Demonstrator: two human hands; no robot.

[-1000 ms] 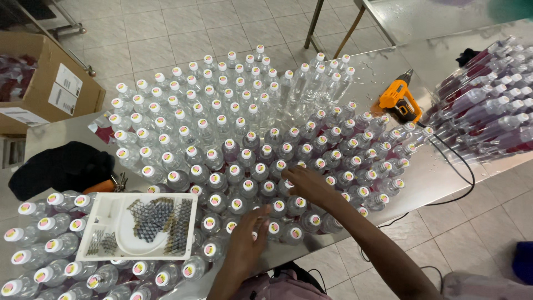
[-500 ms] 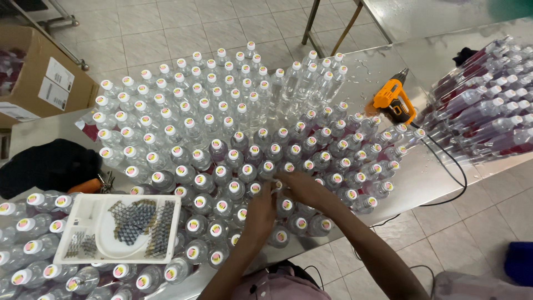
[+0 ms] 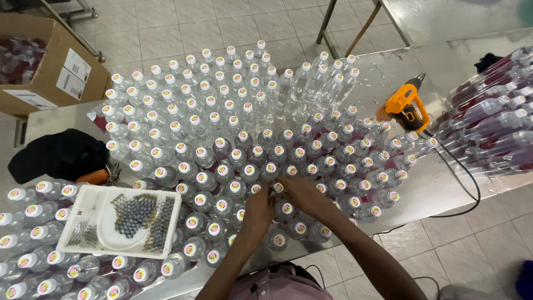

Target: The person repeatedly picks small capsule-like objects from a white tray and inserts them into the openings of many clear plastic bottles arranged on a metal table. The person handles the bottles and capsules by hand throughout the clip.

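Left hand (image 3: 259, 208) and right hand (image 3: 302, 191) together, seemingly pinching one capped bottle (image 3: 276, 189), white tray (image 3: 83, 214) nearby

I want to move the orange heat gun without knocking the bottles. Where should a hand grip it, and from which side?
Probably grip the orange heat gun by its handle, the part pointing toward the near table edge where the black cord leaves. Come from above: it lies flat on the metal table, and capped bottles crowd close to it.
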